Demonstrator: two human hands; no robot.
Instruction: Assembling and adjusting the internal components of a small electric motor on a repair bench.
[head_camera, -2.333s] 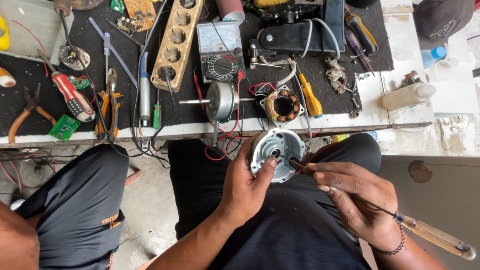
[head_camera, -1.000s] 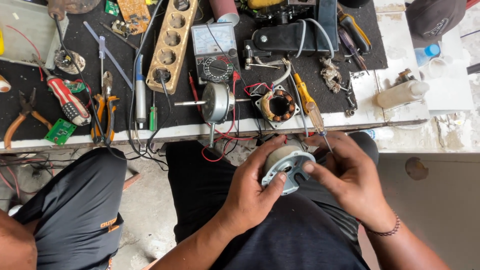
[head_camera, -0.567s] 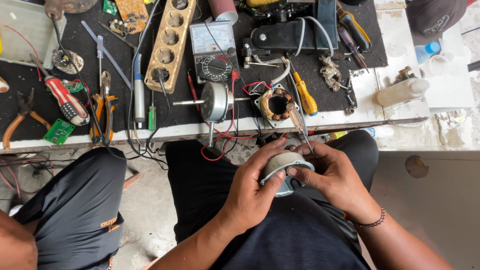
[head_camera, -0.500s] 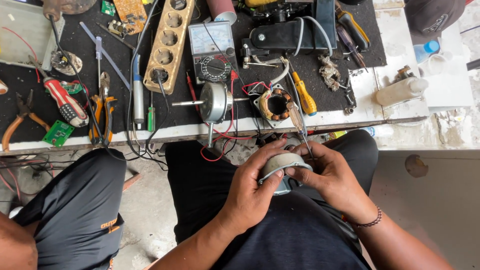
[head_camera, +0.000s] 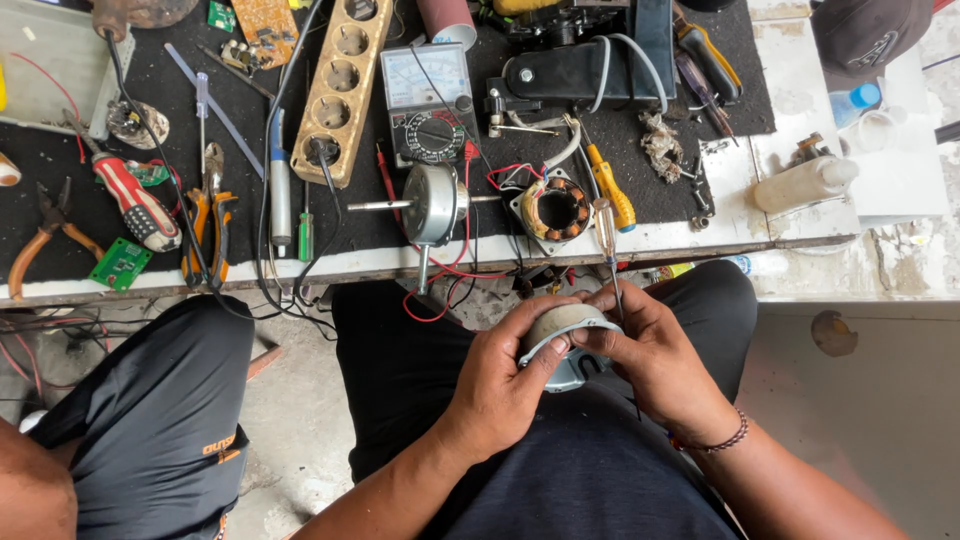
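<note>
Since a moment before, both hands have turned the round grey metal motor cover (head_camera: 562, 335) a little, and the clear-handled screwdriver (head_camera: 607, 240) now stands more upright, its handle rising toward the front edge of the workbench (head_camera: 700, 235). At the earliest moment this screwdriver lay low, pointing out to the person's right side.

The left hand (head_camera: 500, 385) closes its fingers around the left side of the cover, with the thumb pressing on the rim. The right hand (head_camera: 655, 365) grips the right side of the cover, and the screwdriver shaft passes between its fingers. The cover is held over the person's lap, just below the front edge of the workbench, touching both hands.

On the workbench, near the front edge, lie a silver round motor body with a shaft (head_camera: 430, 205) and a square stator with copper windings (head_camera: 555, 210). Behind them stands an analogue multimeter (head_camera: 430, 105), and a wooden socket strip (head_camera: 340, 85) lies to its left. A yellow-handled screwdriver (head_camera: 612, 190) lies just beside the stator. Orange-handled pliers (head_camera: 210, 225) lie toward the left front edge.
</note>
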